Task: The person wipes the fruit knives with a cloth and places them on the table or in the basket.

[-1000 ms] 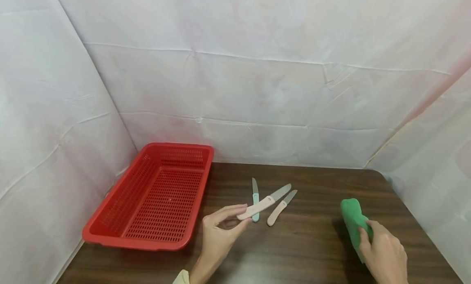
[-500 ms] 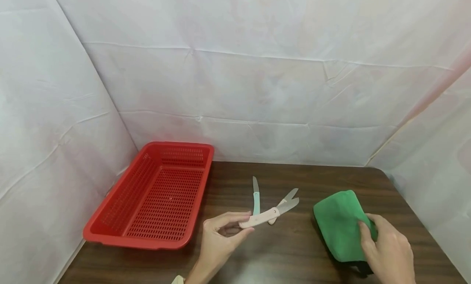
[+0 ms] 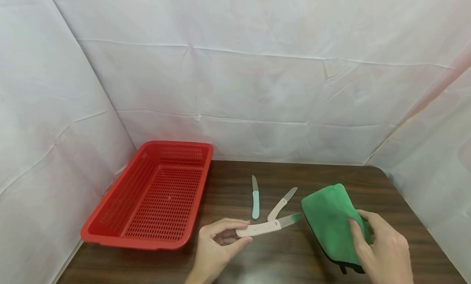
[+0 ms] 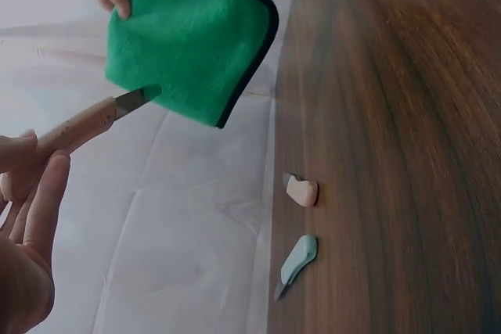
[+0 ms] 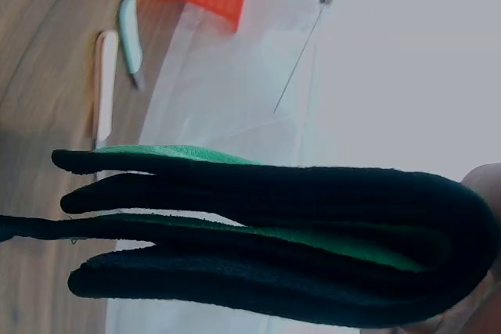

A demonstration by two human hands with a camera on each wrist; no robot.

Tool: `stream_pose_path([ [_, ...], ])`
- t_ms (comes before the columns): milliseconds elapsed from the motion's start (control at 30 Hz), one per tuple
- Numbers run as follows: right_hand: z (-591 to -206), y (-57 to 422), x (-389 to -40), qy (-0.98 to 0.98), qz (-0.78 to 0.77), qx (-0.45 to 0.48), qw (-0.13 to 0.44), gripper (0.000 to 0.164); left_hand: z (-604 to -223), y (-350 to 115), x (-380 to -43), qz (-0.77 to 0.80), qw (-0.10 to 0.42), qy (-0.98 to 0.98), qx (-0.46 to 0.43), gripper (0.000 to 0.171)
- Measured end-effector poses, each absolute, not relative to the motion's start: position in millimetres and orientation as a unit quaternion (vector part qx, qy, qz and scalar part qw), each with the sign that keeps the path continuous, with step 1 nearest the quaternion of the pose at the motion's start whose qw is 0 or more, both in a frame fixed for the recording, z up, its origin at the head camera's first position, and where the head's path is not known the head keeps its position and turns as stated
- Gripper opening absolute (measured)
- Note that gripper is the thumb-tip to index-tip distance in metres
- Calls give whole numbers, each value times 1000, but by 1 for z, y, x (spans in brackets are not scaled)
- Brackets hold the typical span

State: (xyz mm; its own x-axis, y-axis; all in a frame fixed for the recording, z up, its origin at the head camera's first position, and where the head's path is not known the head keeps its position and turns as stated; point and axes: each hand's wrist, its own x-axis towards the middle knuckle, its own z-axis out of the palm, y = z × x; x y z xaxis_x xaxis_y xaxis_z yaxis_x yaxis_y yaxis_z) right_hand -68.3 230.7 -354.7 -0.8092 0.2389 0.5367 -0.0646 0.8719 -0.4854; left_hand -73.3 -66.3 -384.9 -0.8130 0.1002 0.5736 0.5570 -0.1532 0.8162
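Note:
My left hand (image 3: 217,247) pinches a small knife by its pale pink handle (image 3: 259,229), above the table. Its blade (image 3: 290,220) points right toward a folded green cloth (image 3: 329,220) with black edging, and its tip looks green. Whether tip and cloth touch, I cannot tell. The right hand (image 3: 384,247) grips the cloth by its right side, thumb in front. In the right wrist view the folded layers of the cloth (image 5: 274,185) fill the middle and hide most of that hand.
On the brown table (image 3: 235,186) lie a knife with a light blue handle (image 3: 255,204) and another with a pale pink handle (image 3: 276,209). A red slotted plastic basket (image 3: 198,194) stands at the left. White sheeting (image 3: 257,92) hangs behind and at both sides.
The right hand has turned the cloth from edge-on to broad side and brought it left. The held knife has swung lower and rightward, so its blade is now beside the cloth.

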Motion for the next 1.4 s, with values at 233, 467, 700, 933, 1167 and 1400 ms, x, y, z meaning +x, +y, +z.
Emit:
stream_pose_path([
  [233, -344, 212, -61, -908, 274, -5, 317, 16, -384, -67, -71, -720, 147, -619, -278, 26],
  [467, -342, 197, -59, -889, 298, 84, 338, 21, -394, -65, -73, -727, 155, -605, -286, 28],
  [700, -343, 192, -62, -869, 291, 183, 355, 20, -402, -63, -75, -743, 147, -589, -280, 29],
  [933, -349, 185, -67, -858, 261, 274, 347, 16, -394, -62, -73, -757, 137, -569, -291, 28],
  [1167, -356, 175, -72, -847, 195, 362, 338, 36, -396, -60, -73, -757, 139, -558, -309, 30],
  [1400, -357, 173, -72, -859, 143, 384, 308, 41, -395, -57, -71, -748, 164, -552, -331, 31],
])
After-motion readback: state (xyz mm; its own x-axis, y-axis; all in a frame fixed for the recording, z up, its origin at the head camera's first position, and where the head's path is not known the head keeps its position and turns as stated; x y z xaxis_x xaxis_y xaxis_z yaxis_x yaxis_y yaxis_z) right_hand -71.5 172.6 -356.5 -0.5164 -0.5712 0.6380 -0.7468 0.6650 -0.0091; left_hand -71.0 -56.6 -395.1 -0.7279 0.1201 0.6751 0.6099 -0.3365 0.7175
